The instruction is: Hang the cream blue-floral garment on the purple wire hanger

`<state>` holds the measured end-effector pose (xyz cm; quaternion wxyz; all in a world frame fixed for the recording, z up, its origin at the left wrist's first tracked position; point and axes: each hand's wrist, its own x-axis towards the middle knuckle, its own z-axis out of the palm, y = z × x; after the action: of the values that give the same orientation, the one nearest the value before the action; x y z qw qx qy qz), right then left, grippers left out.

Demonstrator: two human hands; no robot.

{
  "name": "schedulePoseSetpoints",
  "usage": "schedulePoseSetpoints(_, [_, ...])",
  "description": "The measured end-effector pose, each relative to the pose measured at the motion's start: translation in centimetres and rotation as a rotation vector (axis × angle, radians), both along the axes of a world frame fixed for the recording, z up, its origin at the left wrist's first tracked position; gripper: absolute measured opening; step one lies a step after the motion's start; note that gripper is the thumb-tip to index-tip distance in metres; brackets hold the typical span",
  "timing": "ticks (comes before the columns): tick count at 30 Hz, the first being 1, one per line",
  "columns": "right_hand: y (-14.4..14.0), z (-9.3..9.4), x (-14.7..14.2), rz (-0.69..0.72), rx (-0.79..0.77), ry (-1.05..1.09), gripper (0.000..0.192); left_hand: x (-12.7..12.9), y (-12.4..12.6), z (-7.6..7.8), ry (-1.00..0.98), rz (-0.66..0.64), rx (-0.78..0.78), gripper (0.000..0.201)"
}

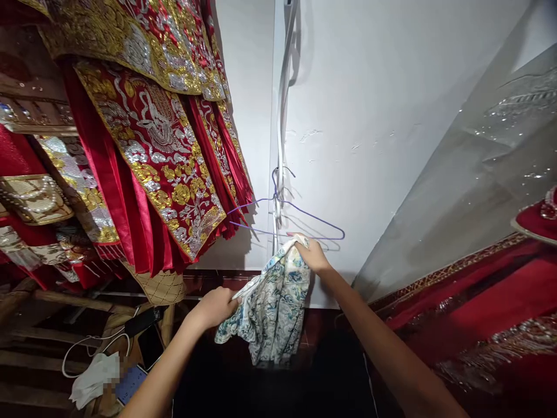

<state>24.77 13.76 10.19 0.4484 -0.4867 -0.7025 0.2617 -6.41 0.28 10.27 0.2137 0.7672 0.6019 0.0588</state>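
White wall point(391, 116) fills the background, with red and gold robes point(152, 145) hanging at left. A purple hanger point(304, 217) hangs on the wall — just above the right hand point(311, 254), which pinches the top of a floral cloth point(272, 307). The left hand point(217, 306) grips the cloth's lower edge — fingers closed.

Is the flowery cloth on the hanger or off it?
Off it. The blue-and-white floral cloth hangs bunched between the left hand and right hand, just below the bare purple wire hanger.
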Motion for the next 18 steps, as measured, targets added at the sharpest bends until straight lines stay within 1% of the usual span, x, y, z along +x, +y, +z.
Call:
schedulePoseSetpoints(1, [-0.5,-0.2,0.5,-0.004,0.007,0.02,0.037,-0.3,0.3,0.1,-0.011,-0.012,0.008,0.035])
schedulePoseSetpoints(2, [-1.0,-0.2,1.1,-0.003,0.02,0.05,0.036,-0.5,0.7,0.4,-0.035,-0.035,0.047,0.032])
schedulePoseSetpoints(4, [-2.1,0.3,2.3,-0.003,0.063,0.119,0.031,-0.8,1.8,1.5,-0.094,-0.08,0.201,0.028])
schedulePoseSetpoints(7, [-3.4,2.1,4.0,-0.02,0.096,0.183,0.022,-0.7,4.3,4.1,-0.208,-0.109,0.428,0.029])
schedulePoseSetpoints(11, [-4.5,4.3,5.4,-0.027,0.072,0.198,0.01,0.1,7.6,7.3,-0.376,-0.047,0.615,0.027])
schedulePoseSetpoints(13, [-5.0,4.9,5.3,-0.017,0.04,0.203,0.009,0.8,8.9,8.5,-0.472,-0.068,0.631,0.025])
schedulePoseSetpoints(15, [-5.4,5.2,4.7,0.017,-0.003,0.186,0.009,1.8,10.0,9.2,-0.587,-0.142,0.585,0.025])
schedulePoseSetpoints(17, [-5.9,5.3,4.0,0.059,-0.044,0.148,0.012,2.8,10.9,9.6,-0.662,-0.2,0.556,0.031])
schedulePoseSetpoints(18, [-6.2,5.2,3.7,0.068,-0.052,0.124,0.018,3.2,11.4,9.6,-0.662,-0.215,0.562,0.035])
